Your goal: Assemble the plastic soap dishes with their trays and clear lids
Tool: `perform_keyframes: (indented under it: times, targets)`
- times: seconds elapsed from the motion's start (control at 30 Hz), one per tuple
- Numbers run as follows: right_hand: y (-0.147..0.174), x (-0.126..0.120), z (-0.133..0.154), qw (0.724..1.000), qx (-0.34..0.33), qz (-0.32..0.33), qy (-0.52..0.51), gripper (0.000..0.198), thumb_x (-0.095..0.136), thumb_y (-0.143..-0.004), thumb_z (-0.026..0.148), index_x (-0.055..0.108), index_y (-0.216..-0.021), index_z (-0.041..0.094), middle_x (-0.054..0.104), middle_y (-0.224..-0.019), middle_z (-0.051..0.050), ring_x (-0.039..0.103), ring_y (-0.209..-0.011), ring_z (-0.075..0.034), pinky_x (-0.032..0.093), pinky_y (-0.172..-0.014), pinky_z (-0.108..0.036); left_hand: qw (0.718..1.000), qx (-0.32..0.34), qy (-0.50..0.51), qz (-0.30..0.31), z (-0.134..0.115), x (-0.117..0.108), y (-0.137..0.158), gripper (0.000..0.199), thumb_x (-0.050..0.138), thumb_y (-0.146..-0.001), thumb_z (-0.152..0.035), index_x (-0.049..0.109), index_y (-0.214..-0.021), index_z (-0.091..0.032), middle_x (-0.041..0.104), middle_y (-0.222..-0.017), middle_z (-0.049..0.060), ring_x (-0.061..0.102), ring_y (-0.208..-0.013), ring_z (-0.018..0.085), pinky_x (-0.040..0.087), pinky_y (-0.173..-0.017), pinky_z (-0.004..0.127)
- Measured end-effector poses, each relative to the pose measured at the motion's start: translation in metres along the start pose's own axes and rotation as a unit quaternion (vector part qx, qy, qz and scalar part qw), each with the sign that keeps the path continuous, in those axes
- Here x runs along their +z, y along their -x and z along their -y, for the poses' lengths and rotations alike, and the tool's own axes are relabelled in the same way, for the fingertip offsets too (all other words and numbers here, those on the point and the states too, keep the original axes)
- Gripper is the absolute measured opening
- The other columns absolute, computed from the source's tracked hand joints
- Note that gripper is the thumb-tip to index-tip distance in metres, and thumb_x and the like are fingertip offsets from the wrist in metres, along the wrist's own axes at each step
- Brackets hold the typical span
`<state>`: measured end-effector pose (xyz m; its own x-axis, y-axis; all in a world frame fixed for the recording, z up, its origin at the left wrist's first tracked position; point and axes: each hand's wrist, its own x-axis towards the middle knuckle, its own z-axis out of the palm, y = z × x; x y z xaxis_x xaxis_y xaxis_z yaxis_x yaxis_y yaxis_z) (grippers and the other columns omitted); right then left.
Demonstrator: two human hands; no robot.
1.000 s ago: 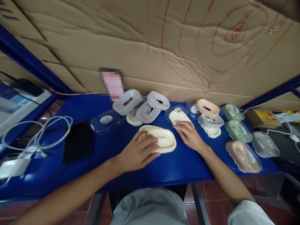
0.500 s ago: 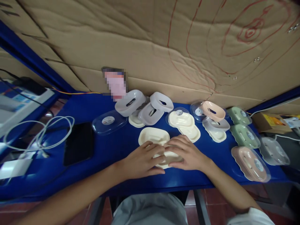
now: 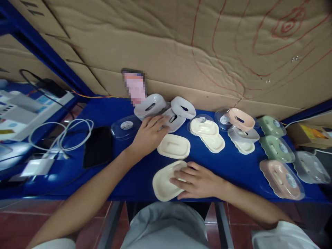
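A shallow cream plastic tray with rounded corners lies near the table's front edge. My right hand rests over its right side, fingers spread across the inside and thumb by the near rim. My left hand reaches to the back, fingers apart, over a grey cover with a slot; whether the fingertips touch it I cannot tell. Another cream tray lies just below that hand. Two more slotted grey covers, one at the left and one at the right, lean there.
A clear lid lies left of the covers. Cream pieces and a peach cover lie right of centre. Several lidded boxes, including a pink one, line the right side. A black tablet-like slab and white cable lie left.
My left hand has left the near cream tray and moved up and left to the grey covers. My right hand stays at the tray, which now shows more and sits turned at an angle.
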<state>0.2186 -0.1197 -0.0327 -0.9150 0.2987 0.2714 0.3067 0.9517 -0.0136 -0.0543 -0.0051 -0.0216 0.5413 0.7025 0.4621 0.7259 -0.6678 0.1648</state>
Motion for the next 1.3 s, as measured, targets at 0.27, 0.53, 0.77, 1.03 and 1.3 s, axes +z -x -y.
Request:
perform_keyframes:
  times: [0.27,0.53,0.77,1.03,1.3]
  targets:
    - [-0.002,0.000,-0.019,0.988,0.149,-0.028,0.014,0.053,0.059,-0.108,0.053,0.064,-0.145,0.015,0.071,-0.142,-0.014,0.067,-0.125,-0.027,0.050,-0.098,-0.041,0.982,0.029,0.179,-0.052,-0.016,-0.031,0.020,0.020,0.059,-0.108,-0.026,0.068,-0.125,-0.023,0.074,-0.126,0.008,0.067,-0.129,0.024,0.054,-0.117,0.047]
    - [0.028,-0.023,-0.043,0.934,0.204,-0.284,-0.073,0.017,0.068,-0.103,0.030,0.072,-0.087,0.026,0.071,-0.076,0.000,0.068,-0.070,-0.017,0.055,-0.069,-0.033,0.963,0.090,0.250,0.042,-0.031,-0.030,0.029,0.022,0.058,-0.105,-0.019,0.068,-0.124,-0.024,0.070,-0.128,0.011,0.066,-0.128,0.023,0.057,-0.113,0.041]
    - [0.021,-0.023,-0.043,0.987,0.151,-0.047,-0.031,0.055,0.065,-0.103,0.061,0.066,-0.141,0.021,0.071,-0.139,-0.014,0.063,-0.131,-0.030,0.048,-0.111,-0.047,0.964,0.187,0.163,0.097,-0.042,-0.028,0.033,0.014,0.063,-0.103,-0.032,0.070,-0.103,-0.020,0.074,-0.105,0.009,0.070,-0.101,0.025,0.057,-0.095,0.040]
    - [0.014,-0.010,-0.036,0.996,0.088,-0.016,-0.027,0.037,0.057,-0.111,0.047,0.070,-0.135,0.022,0.075,-0.134,-0.010,0.065,-0.127,-0.025,0.044,-0.112,-0.043,0.958,0.218,0.089,0.162,-0.051,-0.012,0.041,0.045,0.081,-0.091,-0.040,0.066,-0.130,-0.024,0.073,-0.120,0.007,0.065,-0.108,0.027,0.049,-0.095,0.041]
    - [0.034,-0.010,-0.077,0.917,0.377,-0.087,0.099,0.052,0.055,-0.110,0.034,0.047,-0.160,0.023,0.063,-0.151,-0.016,0.049,-0.151,-0.036,0.029,-0.124,-0.061,0.961,0.215,0.116,0.129,-0.051,-0.015,0.041,0.029,0.069,-0.100,-0.045,0.069,-0.112,-0.019,0.072,-0.113,0.008,0.065,-0.106,0.026,0.048,-0.099,0.040]
